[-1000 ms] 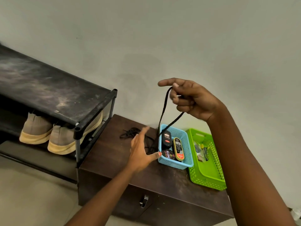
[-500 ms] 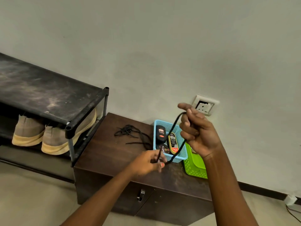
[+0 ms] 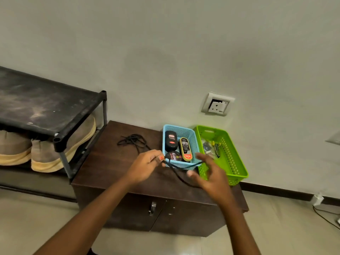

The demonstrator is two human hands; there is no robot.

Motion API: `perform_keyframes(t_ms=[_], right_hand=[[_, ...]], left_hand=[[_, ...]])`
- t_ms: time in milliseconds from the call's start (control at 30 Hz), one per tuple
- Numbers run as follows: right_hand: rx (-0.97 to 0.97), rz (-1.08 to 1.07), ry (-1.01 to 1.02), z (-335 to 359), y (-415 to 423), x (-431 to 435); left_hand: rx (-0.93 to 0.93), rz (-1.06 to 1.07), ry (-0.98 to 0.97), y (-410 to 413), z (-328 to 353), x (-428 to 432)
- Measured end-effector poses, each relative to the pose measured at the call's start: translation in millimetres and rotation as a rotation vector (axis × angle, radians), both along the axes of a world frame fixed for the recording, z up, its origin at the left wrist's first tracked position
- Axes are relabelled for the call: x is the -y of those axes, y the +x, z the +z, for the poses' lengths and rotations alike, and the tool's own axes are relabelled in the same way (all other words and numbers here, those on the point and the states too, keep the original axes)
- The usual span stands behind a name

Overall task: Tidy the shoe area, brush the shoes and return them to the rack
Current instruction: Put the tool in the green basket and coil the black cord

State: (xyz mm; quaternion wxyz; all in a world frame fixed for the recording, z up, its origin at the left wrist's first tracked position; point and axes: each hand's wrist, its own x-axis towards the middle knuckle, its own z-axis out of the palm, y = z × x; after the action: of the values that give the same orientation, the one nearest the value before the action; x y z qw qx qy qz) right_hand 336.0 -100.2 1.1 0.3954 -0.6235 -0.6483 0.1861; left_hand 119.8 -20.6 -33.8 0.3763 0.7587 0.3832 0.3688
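My left hand (image 3: 147, 165) pinches a black shoelace (image 3: 178, 173) between thumb and fingertips, just in front of the blue basket (image 3: 182, 128). The lace runs in two strands to my right hand (image 3: 209, 174). That hand has its fingers spread and nearly straight, and the lace loops round it. A second black lace (image 3: 132, 140) lies tangled on the dark wooden cabinet (image 3: 110, 162). Two beige shoes (image 3: 46, 157) with yellow soles sit on the black shoe rack (image 3: 36, 107), under its dusty top shelf.
The blue basket holds shoe polish containers. A green basket (image 3: 237, 162) with small tools stands to its right, at the cabinet's right end. A wall socket (image 3: 217, 105) is above the baskets. A cable (image 3: 323, 216) lies on the floor at the right.
My right hand has dropped from chest height to the cabinet top and its fingers have uncurled. My left hand has taken hold of the lace. The view has tilted down.
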Motion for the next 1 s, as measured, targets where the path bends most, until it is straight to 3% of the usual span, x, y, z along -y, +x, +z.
perform_keyframes(t_ms=[67,167,333,433,500,633,733,867,1000], right_hand=[[0.243,0.158,-0.126,-15,-27,-11],[0.384,0.139,-0.131,-26,-49,-26],[-0.042,-0.004,-0.063,-14,-32,-30],[-0.161,0.164,-0.2,-8,-23,-27],[-0.12,0.303,-0.351,-14,-30,-27],[0.093,0.27,-0.237,-22,-44,-35],[-0.081,0.099,-0.215,-18,-38,-37],[-0.546,-0.188,-0.121,-20,-17,-38],[-0.832,-0.274,-0.054,-19,-5,-36]], left_hand=[[0.003,-0.086,0.039,11,0,4],[-0.022,-0.114,0.045,17,-7,5],[-0.216,0.017,0.022,-2,-11,-6],[-0.308,-0.013,0.027,-6,-12,-10],[-0.342,-0.064,0.035,-5,-13,-10],[-0.372,-0.088,0.045,-7,-12,-7],[-0.369,-0.014,0.03,-14,-9,-8],[-0.325,0.222,0.045,-29,-10,-15],[-0.327,0.45,-0.044,-40,-12,-21]])
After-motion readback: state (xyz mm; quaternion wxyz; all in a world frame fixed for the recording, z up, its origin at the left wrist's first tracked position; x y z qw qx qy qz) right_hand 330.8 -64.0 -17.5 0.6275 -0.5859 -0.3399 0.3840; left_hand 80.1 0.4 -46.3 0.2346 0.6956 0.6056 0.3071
